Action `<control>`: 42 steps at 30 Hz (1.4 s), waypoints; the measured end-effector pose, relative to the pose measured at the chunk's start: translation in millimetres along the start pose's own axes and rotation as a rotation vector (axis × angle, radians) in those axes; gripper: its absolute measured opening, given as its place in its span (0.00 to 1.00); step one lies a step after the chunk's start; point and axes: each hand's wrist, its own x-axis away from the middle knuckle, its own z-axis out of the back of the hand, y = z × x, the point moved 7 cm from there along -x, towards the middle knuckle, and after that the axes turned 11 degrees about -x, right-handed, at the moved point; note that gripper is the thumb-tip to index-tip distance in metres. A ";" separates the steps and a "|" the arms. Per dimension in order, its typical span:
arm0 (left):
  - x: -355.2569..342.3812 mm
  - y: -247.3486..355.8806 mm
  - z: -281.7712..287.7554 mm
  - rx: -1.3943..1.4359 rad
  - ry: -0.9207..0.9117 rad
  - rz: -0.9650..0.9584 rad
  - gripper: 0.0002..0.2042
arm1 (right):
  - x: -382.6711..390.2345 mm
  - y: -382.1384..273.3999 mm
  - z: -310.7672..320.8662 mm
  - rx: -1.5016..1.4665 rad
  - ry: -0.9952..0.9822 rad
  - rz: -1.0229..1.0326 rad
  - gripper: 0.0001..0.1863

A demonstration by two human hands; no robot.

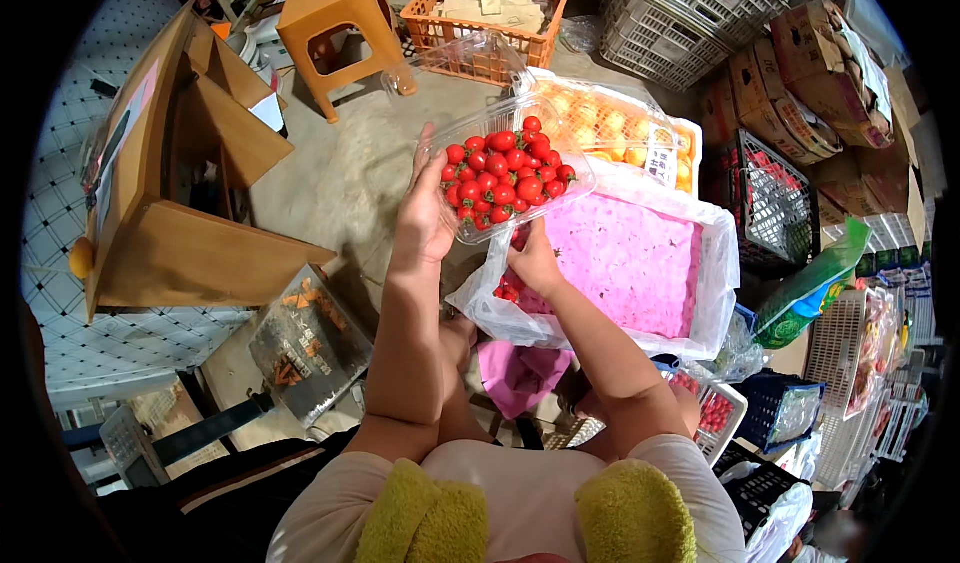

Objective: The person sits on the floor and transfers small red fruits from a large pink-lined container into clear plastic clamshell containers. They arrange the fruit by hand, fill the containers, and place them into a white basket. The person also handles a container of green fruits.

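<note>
Cherry tomatoes (500, 178) heap high in the clear plastic clamshell (578, 166) you steady with your left hand (425, 218), its palm and fingers set against the left side in a supporting hold. The container hangs tilted above the left edge of a white plastic-lined box (722, 278), its clear lid (455, 63) swung open on the far side.

Your right hand (535, 260) curls at that same edge, over red fruit; whether the fingers close on a tomato cannot be told. By the look of it, the clamshell is close to full and the lid remains to be shut, while a few loose tomatoes (508, 291) lie at the left end of the box's pink padded liner (630, 263).

Mind the box's raised rim, just beneath your right wrist, and the netted crate of orange fruit (600, 123) directly beyond. A black crate (765, 203) and stacked cartons (790, 103) crowd the right. The easiest room for moving appears to be leftward, over concrete floor (320, 168) that runs toward the wooden desk (215, 243) and orange stool (330, 13).
</note>
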 end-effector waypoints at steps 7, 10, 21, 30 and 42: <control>-7.5 -9.4 8.6 0.031 -0.008 0.040 0.28 | 35.7 -11.1 6.9 0.368 -0.338 0.071 0.20; -7.2 -10.1 10.1 0.022 -0.016 0.025 0.28 | 40.4 -17.6 13.7 0.362 -0.376 0.019 0.19; -5.6 -15.2 -4.5 -0.032 -0.020 0.052 0.26 | 60.0 -31.0 33.9 0.498 -0.701 -0.182 0.20; -3.7 -16.4 -8.6 -0.066 -0.048 0.086 0.29 | 33.9 -195.2 134.8 -0.402 0.014 -0.088 0.14; 1.1 -20.9 -31.0 -0.101 -0.136 0.131 0.28 | 7.9 -271.2 21.7 0.675 -0.318 0.556 0.14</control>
